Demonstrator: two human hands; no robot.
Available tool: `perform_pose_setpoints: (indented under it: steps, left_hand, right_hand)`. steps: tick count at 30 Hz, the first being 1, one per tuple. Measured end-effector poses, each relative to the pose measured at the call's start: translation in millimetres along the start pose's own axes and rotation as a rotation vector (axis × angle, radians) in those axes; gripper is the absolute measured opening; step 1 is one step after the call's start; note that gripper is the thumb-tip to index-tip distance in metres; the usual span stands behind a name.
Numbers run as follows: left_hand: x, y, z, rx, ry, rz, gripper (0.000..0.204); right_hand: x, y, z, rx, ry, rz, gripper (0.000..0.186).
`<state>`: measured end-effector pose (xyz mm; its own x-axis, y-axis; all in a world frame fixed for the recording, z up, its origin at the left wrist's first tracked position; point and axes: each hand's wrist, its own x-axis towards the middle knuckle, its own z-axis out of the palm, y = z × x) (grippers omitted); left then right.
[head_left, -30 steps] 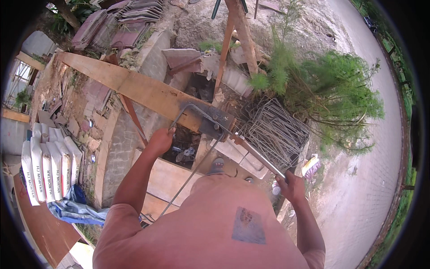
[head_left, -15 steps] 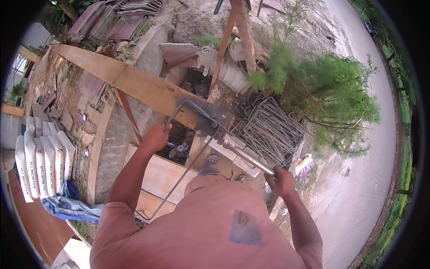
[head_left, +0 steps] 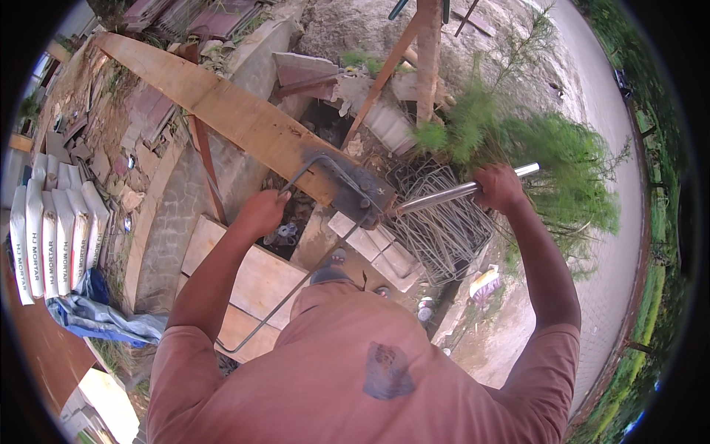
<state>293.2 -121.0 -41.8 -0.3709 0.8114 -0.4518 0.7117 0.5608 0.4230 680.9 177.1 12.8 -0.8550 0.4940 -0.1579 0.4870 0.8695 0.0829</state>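
Observation:
My left hand (head_left: 260, 214) is closed around one end of a thin steel rod (head_left: 294, 292) bent into several angles. Past the hand, the rod crosses a dark metal plate on the end of a wooden plank (head_left: 244, 118), turns at pegs there, and runs back toward my left side. My right hand (head_left: 499, 189) grips a shiny metal pipe (head_left: 444, 198), whose rusty inner end meets the plate's right corner. Just beyond the plate lies a heap of bent steel rod frames (head_left: 441, 229), below the pipe.
White bags (head_left: 52, 229) stand at the left beside a blue tarp (head_left: 111, 318). Wooden props (head_left: 429, 66) rise at the far side. A feathery green shrub (head_left: 547, 155) leans near my right hand, with a paved road (head_left: 614, 222) beyond. Pale slabs (head_left: 248, 285) lie in front of me.
My right hand has swung the pipe away from my body, so it now points to the far right. My left hand keeps its hold on the rod at the plate.

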Motion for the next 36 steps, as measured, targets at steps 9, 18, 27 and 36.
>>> perform_pose_setpoints:
  steps: [9,18,27,36]
  left_hand:
    - [-3.3,3.4,1.2,-0.004,0.046,-0.016,0.047]
    - [5.8,-10.2,15.0,0.061,0.166,0.021,0.051]
    - [12.5,-36.3,19.2,0.169,0.323,0.084,0.048]
    - [40.7,-63.1,23.9,0.062,0.319,0.191,0.052]
  right_hand:
    - [40.9,2.2,-11.3,0.055,-0.021,-0.123,0.015]
    - [39.2,48.3,21.3,0.033,0.078,0.099,0.012]
    - [36.7,24.3,28.0,0.032,0.205,0.185,0.015]
    - [-121.2,-98.2,59.6,0.153,0.298,0.643,0.013]
